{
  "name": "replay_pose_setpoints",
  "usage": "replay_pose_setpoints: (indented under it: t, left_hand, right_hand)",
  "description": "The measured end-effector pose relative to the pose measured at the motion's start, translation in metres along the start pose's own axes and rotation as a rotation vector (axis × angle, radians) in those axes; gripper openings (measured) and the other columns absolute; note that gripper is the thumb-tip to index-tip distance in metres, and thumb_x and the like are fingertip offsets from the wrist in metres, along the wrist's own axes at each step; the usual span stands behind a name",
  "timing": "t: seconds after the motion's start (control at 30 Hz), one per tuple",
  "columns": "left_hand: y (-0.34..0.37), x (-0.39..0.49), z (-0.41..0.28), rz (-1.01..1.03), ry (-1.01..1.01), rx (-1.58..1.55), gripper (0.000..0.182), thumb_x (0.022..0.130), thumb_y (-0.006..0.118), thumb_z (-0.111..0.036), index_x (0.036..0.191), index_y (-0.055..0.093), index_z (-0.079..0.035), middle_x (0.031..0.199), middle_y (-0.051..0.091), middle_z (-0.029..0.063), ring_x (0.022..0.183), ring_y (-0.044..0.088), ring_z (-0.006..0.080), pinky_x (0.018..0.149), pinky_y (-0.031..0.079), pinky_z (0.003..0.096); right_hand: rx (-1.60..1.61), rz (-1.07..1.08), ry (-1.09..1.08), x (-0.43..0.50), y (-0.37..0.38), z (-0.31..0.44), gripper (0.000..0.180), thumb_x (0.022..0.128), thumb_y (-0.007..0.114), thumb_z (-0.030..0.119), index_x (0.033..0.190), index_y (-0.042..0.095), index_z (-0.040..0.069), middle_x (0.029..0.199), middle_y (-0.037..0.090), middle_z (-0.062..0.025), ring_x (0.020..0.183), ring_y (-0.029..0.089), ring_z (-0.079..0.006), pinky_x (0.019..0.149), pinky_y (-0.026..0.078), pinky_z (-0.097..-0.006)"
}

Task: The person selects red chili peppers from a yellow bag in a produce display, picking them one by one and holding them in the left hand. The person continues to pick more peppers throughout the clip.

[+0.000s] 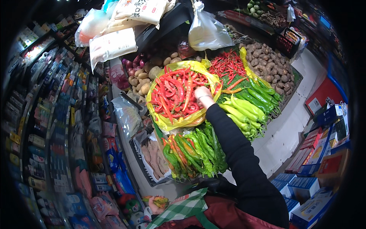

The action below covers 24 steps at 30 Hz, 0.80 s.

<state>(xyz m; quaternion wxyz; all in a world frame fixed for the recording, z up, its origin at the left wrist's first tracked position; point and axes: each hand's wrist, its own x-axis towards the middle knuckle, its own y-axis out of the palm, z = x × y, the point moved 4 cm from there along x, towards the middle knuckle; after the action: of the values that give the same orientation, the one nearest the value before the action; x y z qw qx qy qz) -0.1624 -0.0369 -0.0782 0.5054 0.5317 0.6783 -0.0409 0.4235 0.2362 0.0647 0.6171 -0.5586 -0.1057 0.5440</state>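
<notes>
My right hand (202,94) reaches down into a heap of red chili peppers (174,91), at its right side. Its fingers are curled and partly hidden, so a pepper in its grasp cannot be made out. A yellow plastic bag (171,126) with its rim spread wide holds the heap. Low in the view, near my apron, my left hand (155,204) is closed around several mottled green-and-orange peppers (160,200). Between my hands lie long wrinkled green peppers (204,146), with orange-tinged ones (183,148) on their left.
Light-green peppers (243,111), dark-green peppers (263,98), small red chilies (228,65) and taro (266,63) lie right. Left are potatoes (143,78) and a crate (148,171) of brown roots. Plastic bags (208,28) hang above; shelves (57,128) and boxes (304,187) flank the stand.
</notes>
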Motion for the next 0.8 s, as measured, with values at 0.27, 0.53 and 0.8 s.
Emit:
replay_pose_setpoints:
  t: [0.27, 0.53, 0.8]
  left_hand:
    - [-0.016, -0.005, 0.002, 0.07, -0.026, 0.027, 0.026, 0.075, 0.061, -0.033, 0.081, 0.059, -0.007, 0.078, 0.059, 0.0117, 0.082, 0.056, 0.0301, 0.079, 0.046, 0.0471]
    - [-0.014, -0.019, 0.003, 0.036, 0.055, 0.008, 0.026, 0.075, 0.06, -0.033, 0.08, 0.06, -0.007, 0.078, 0.061, 0.0129, 0.077, 0.058, 0.0308, 0.074, 0.047, 0.0474]
    - [-0.014, -0.003, 0.001, 0.073, 0.005, -0.05, 0.026, 0.075, 0.06, -0.031, 0.08, 0.059, -0.006, 0.078, 0.061, 0.0135, 0.079, 0.059, 0.0328, 0.075, 0.048, 0.0488]
  right_hand:
    - [0.287, -0.625, 0.168, 0.022, 0.023, -0.029, 0.039, 0.079, 0.073, 0.035, 0.106, 0.068, 0.008, 0.118, 0.06, -0.0147, 0.111, 0.058, -0.0322, 0.091, 0.051, -0.0399]
    - [-0.004, -0.696, -0.009, 0.034, 0.005, -0.029, 0.028, 0.081, 0.065, 0.029, 0.101, 0.069, 0.01, 0.109, 0.065, -0.0116, 0.115, 0.054, -0.028, 0.094, 0.044, -0.0414]
    - [-0.004, -0.624, -0.128, 0.024, 0.001, -0.035, 0.049, 0.076, 0.073, 0.034, 0.115, 0.056, 0.01, 0.106, 0.064, -0.0176, 0.11, 0.056, -0.0336, 0.095, 0.042, -0.0455]
